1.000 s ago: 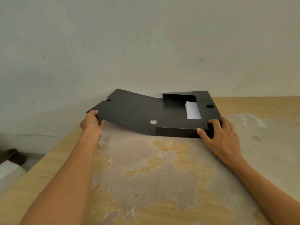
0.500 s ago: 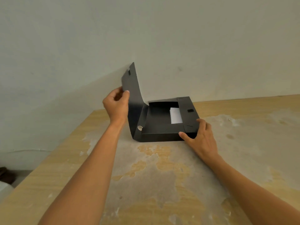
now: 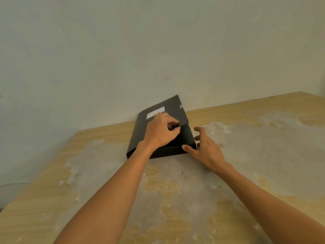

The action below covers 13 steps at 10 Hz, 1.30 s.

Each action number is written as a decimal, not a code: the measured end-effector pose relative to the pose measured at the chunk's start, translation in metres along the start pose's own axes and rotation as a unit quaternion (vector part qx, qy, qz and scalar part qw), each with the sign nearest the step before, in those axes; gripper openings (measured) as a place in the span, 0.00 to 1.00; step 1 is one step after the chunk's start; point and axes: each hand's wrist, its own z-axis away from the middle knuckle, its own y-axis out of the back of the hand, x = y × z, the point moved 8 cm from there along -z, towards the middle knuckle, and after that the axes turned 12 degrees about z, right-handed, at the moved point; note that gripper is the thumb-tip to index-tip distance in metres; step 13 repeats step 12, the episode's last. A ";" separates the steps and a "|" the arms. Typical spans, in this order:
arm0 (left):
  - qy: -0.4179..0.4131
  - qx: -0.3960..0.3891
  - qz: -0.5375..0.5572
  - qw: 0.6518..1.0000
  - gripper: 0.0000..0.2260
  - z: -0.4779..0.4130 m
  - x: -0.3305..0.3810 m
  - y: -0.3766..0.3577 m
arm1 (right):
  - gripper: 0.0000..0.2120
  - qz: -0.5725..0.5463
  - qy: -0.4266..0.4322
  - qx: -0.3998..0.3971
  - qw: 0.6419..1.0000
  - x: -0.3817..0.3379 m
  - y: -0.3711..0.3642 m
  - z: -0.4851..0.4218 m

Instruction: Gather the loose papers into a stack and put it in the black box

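The black box (image 3: 140, 138) lies on the wooden table near the wall, with its lid (image 3: 173, 107) folded over the top and still raised at its right edge. A pale label (image 3: 155, 110) shows on the lid. My left hand (image 3: 161, 132) pinches the lid's front edge. My right hand (image 3: 204, 149) sits at the box's front right corner, thumb against the front wall, fingers spread and relaxed. The papers are hidden inside the box.
The wooden table (image 3: 263, 155) carries patches of torn grey paper residue. A plain wall (image 3: 158, 50) stands just behind the box. The table's left edge runs diagonally at the lower left.
My left hand has swung the lid from lying flat on the left, up through vertical, and over the box. The papers inside are now covered. My right hand stayed at the front right corner.
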 end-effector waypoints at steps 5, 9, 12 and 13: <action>0.140 -0.212 -0.049 0.966 0.22 -0.043 -0.055 -0.106 | 0.33 0.073 0.095 0.012 0.993 0.006 -0.006 0.006; 0.147 -0.136 -0.046 0.979 0.17 -0.059 -0.059 -0.111 | 0.30 0.098 0.089 0.013 0.991 0.008 -0.014 -0.004; 0.148 -0.092 0.041 0.984 0.23 -0.050 -0.039 -0.079 | 0.30 0.044 0.061 -0.021 0.997 0.005 0.000 -0.001; 0.148 -0.092 0.041 0.984 0.23 -0.050 -0.039 -0.079 | 0.30 0.044 0.061 -0.021 0.997 0.005 0.000 -0.001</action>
